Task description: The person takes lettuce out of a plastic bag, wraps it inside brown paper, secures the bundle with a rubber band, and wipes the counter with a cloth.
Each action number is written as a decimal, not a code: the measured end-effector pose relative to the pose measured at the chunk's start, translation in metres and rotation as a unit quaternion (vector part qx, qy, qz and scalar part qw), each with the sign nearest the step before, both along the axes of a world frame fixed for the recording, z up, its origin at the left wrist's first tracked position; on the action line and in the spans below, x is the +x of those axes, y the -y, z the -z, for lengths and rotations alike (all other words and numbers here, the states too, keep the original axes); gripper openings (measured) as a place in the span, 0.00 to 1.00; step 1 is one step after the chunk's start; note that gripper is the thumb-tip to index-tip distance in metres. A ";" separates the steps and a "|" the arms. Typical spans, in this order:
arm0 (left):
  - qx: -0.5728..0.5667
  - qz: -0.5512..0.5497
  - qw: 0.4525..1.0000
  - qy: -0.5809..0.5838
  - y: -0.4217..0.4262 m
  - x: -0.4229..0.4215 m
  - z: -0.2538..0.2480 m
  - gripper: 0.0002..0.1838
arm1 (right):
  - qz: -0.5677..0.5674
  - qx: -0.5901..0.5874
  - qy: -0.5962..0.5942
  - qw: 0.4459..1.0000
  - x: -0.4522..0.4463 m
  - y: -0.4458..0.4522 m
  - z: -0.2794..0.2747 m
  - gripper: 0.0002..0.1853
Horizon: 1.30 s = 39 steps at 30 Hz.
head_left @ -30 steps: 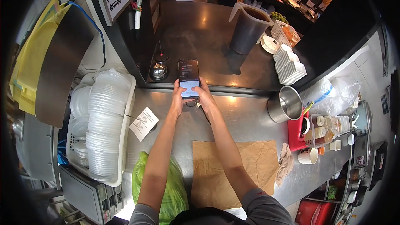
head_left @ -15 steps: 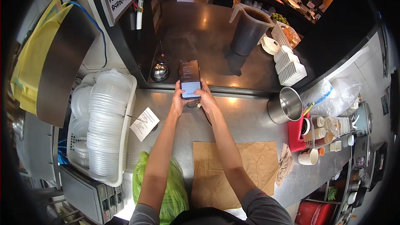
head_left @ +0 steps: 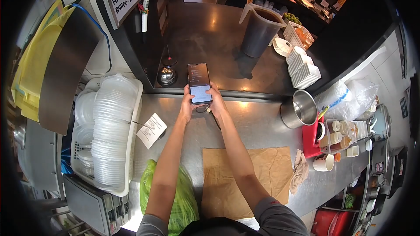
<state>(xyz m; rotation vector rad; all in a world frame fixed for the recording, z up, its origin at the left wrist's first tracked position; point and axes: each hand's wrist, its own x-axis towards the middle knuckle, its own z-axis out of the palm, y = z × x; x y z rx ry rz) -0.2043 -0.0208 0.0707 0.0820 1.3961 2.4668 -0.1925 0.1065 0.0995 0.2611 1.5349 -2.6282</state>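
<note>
Below the hands, a flat brown paper sheet [head_left: 267, 170] lies on the grey metal counter [head_left: 175, 109]. The left hand [head_left: 188, 104] and right hand [head_left: 215, 100] grasp the lower sides of a black rectangular phone [head_left: 199, 83], its long axis and top pointing away from the person.
</note>
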 end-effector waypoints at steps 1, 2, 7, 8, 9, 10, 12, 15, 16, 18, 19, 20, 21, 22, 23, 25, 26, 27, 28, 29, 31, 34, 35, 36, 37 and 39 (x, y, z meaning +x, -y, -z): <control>0.002 0.000 1.000 -0.002 0.000 -0.001 0.001 0.30 | 0.000 -0.008 0.009 1.000 0.000 0.000 -0.001 0.26; 0.005 -0.001 1.000 0.001 0.000 -0.001 0.003 0.30 | -0.004 -0.013 0.008 1.000 0.000 -0.001 -0.002 0.27; 0.015 0.004 1.000 0.014 0.001 0.003 -0.011 0.29 | -0.034 -0.058 0.007 0.998 0.001 -0.007 0.000 0.32; 0.017 0.005 1.000 0.010 0.001 0.003 -0.011 0.30 | -0.041 -0.048 -0.003 0.998 0.001 -0.007 0.000 0.33; 0.019 0.006 1.000 0.006 0.001 0.003 -0.011 0.31 | -0.049 -0.037 -0.012 0.998 0.001 -0.008 0.002 0.34; 0.021 0.007 1.000 0.002 0.001 0.003 -0.010 0.32 | -0.057 -0.027 -0.022 0.998 0.000 -0.008 0.004 0.34; 0.022 0.007 1.000 0.000 0.000 0.002 -0.010 0.31 | -0.058 -0.012 -0.019 0.998 -0.001 -0.008 0.006 0.34; 0.018 0.001 1.000 0.009 -0.001 0.001 -0.009 0.31 | -0.059 -0.021 -0.008 0.998 -0.001 -0.009 0.004 0.34; 0.015 -0.003 1.000 0.014 -0.001 0.001 -0.008 0.30 | -0.059 -0.029 -0.003 0.998 0.000 -0.009 0.002 0.34; 0.010 0.001 1.000 0.006 0.000 0.001 -0.006 0.30 | -0.052 0.017 -0.011 0.998 0.003 -0.006 0.000 0.35; 0.007 0.002 1.000 0.001 0.000 0.001 -0.004 0.30 | -0.048 0.040 -0.016 0.998 0.003 -0.004 -0.001 0.35; 0.013 0.002 1.000 0.003 0.001 0.000 -0.003 0.30 | -0.046 0.047 -0.024 0.998 0.002 -0.003 0.001 0.35; 0.019 0.003 1.000 0.005 0.001 0.000 -0.002 0.30 | -0.043 0.054 -0.031 0.997 0.001 -0.002 0.004 0.36; 0.024 0.003 1.000 0.007 0.001 0.000 -0.002 0.29 | -0.041 0.061 -0.039 0.997 -0.001 -0.002 0.006 0.36; 0.023 0.004 1.000 0.005 0.001 0.000 -0.001 0.30 | -0.037 0.060 -0.035 0.997 -0.002 -0.003 0.008 0.35; 0.021 0.007 1.000 0.001 0.001 0.001 -0.003 0.30 | -0.030 0.058 -0.027 0.998 -0.002 -0.002 0.005 0.33; 0.021 0.006 1.000 -0.001 0.001 0.001 -0.004 0.30 | -0.021 0.067 -0.031 0.997 -0.002 -0.001 0.003 0.32; 0.020 0.004 1.000 -0.003 0.000 0.002 -0.004 0.31 | -0.011 0.076 -0.036 0.996 -0.002 0.002 0.003 0.30; 0.019 0.003 1.000 -0.005 0.001 0.002 -0.005 0.31 | -0.002 0.085 -0.041 0.996 -0.003 0.004 0.002 0.29; 0.016 0.001 1.000 -0.007 0.001 0.002 -0.005 0.31 | 0.012 0.107 -0.048 0.993 -0.003 0.007 0.002 0.28; 0.011 -0.003 1.000 -0.009 0.000 0.002 -0.002 0.31 | 0.041 0.149 -0.062 0.986 -0.003 0.011 0.004 0.26; 0.000 -0.006 1.000 -0.002 0.000 0.001 -0.001 0.31 | 0.052 0.163 -0.064 0.983 -0.003 0.013 0.005 0.24; -0.002 -0.008 1.000 0.001 0.000 0.002 0.000 0.31 | 0.051 0.141 -0.049 0.987 -0.003 0.012 0.005 0.22; -0.003 -0.011 1.000 0.004 0.000 0.002 -0.001 0.31 | 0.050 0.118 -0.035 0.991 -0.004 0.011 0.005 0.21; -0.005 -0.013 1.000 0.006 -0.001 0.002 -0.002 0.31 | 0.049 0.096 -0.021 0.994 -0.005 0.010 0.004 0.20; -0.004 -0.014 1.000 0.007 -0.001 0.001 -0.001 0.30 | 0.048 0.063 -0.016 0.997 -0.010 0.005 0.008 0.17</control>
